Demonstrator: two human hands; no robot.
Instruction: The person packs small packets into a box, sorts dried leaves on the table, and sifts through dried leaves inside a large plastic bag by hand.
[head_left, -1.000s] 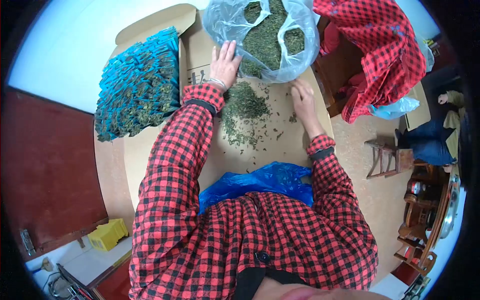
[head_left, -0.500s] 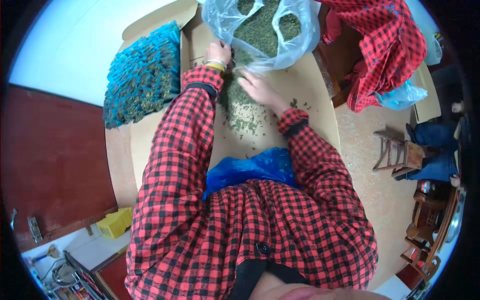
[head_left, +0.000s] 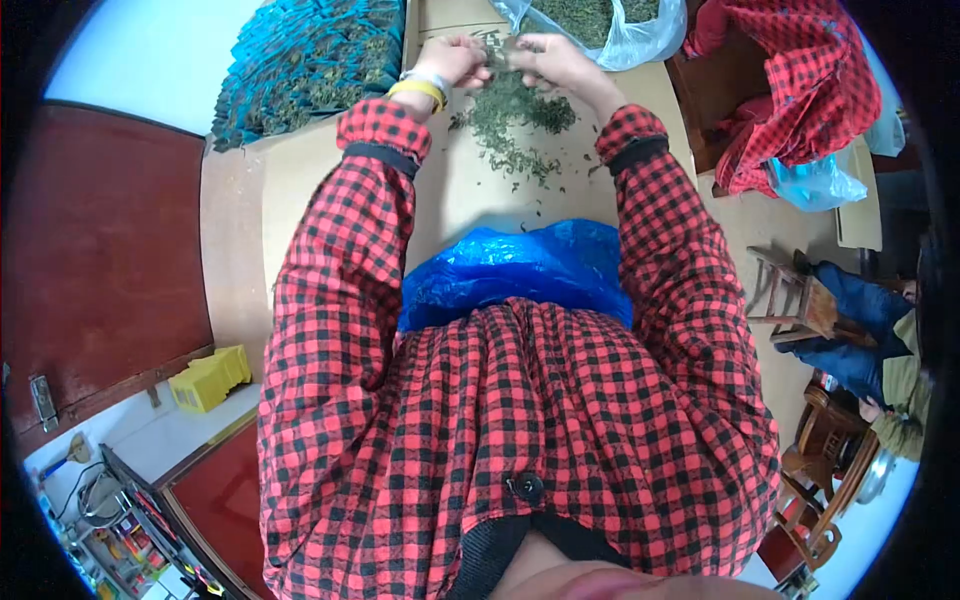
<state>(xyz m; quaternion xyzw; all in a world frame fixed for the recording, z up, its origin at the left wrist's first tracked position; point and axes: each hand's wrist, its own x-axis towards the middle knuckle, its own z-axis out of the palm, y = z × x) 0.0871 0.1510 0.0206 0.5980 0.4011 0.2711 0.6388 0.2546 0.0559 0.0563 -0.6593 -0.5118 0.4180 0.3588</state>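
Note:
Loose dried green leaves (head_left: 515, 120) lie in a scattered pile on the tan tabletop (head_left: 450, 200). My left hand (head_left: 455, 62), with a yellow band at the wrist, is over the far left side of the pile, its fingers curled in. Facing it from the right is my right hand (head_left: 555, 65), its fingers bent toward the left one. Some blurred green bits show between the two hands; what the fingertips hold is too unclear to name. Beyond my right hand is a clear plastic bag (head_left: 640, 40) with more leaves inside.
At the far left, a box holds many blue packets (head_left: 310, 70) filled with leaves. A blue plastic sheet (head_left: 520, 265) covers the table's near edge by my body. Checked red cloth (head_left: 800, 80) lies at right, near a wooden stool (head_left: 800, 300) and a seated person's legs.
Both hands have left the clear bag's edge and come together over the pile, my right hand lifted off the leaves. The whole view has shifted, with the table now higher in it.

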